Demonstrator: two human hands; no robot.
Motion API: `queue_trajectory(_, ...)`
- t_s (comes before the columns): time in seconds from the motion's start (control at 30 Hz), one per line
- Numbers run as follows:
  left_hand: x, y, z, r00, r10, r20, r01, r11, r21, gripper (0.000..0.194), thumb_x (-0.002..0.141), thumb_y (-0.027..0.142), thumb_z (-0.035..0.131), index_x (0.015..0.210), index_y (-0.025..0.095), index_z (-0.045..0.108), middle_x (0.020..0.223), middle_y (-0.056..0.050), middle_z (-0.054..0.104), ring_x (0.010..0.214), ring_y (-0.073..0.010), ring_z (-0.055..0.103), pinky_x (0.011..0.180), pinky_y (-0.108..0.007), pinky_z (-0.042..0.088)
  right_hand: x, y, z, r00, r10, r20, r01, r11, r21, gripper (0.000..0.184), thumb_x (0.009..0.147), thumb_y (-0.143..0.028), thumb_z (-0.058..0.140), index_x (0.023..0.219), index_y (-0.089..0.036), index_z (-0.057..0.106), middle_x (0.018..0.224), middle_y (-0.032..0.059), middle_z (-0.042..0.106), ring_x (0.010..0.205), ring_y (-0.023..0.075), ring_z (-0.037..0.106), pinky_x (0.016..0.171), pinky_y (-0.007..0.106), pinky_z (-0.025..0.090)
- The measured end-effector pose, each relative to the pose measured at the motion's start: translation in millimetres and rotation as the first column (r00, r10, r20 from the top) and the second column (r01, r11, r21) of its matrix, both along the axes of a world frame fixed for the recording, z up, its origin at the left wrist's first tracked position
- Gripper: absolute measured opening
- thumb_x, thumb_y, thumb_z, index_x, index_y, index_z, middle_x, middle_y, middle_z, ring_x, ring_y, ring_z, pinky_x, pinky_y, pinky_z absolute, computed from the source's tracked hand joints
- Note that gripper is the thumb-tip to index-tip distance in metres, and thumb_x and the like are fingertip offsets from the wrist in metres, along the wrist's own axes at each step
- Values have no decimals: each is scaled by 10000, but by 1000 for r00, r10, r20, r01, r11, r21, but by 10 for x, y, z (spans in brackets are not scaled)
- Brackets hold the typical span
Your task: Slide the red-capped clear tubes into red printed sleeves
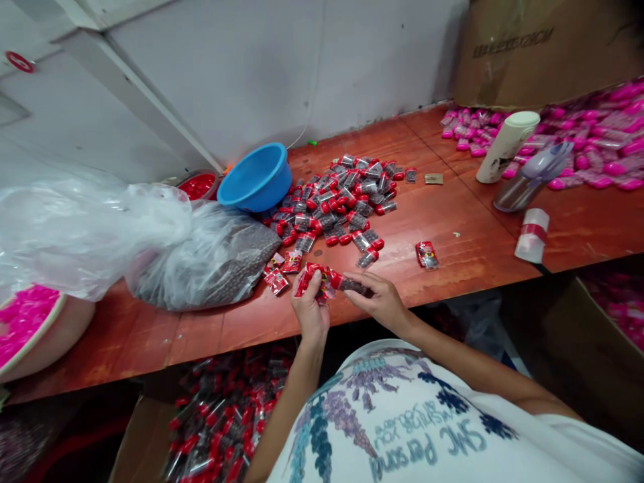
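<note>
Over the table's front edge, my left hand (312, 305) is closed around several red printed packets (322, 274), thumb on top. My right hand (380, 298) grips a small clear container with a red cap and dark contents (352, 286), its capped end against the packets. A few more red packets (276, 278) lie to the left of my left hand. Farther back is a heap of red-capped containers (342, 194). One container with a red printed wrapper (426, 255) sits alone on the right.
A blue basin (256, 178) stands behind a plastic bag of dark beads (211, 251). A pale tub of pink pieces (65, 329) is at left. Right are a white tumbler (508, 147), a clear bottle (530, 178), a white roll (532, 236) and pink containers (598, 137). Below, a carton (143, 429) holds red-capped containers.
</note>
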State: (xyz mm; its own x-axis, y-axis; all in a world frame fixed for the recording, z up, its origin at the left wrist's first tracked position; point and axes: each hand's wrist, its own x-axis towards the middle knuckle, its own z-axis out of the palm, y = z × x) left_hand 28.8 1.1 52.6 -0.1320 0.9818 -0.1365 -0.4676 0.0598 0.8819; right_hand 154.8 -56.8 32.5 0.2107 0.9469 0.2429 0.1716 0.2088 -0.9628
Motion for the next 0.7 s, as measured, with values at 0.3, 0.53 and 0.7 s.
queue_trajectory(0.3,-33,2,-44,989,-137,64,143,985,-98,277,538,157,828,767,180,672,718,34,674,621,-84,618,659,-202,481,23,27,30,996,45,-76,-47,999,-23,317,793,-269,621,1104,-241,672,1009,27,697,892,195,650,808,323,519)
queue_trajectory(0.53,-41,-6,-45,989,-110,101,117,991,-65,293,548,138,817,800,179,671,726,35,667,607,-80,605,605,-185,469,19,14,6,995,38,-90,-44,997,-61,341,777,-298,652,1110,-228,680,954,31,695,810,184,651,736,314,541)
queue_trajectory(0.7,-17,-53,-39,988,-72,136,86,991,-99,365,537,138,825,869,179,680,720,24,675,602,-95,613,605,-202,482,-57,-38,-61,988,-7,-153,-16,989,-148,414,789,-349,645,1186,-233,645,873,28,685,690,164,632,595,283,553)
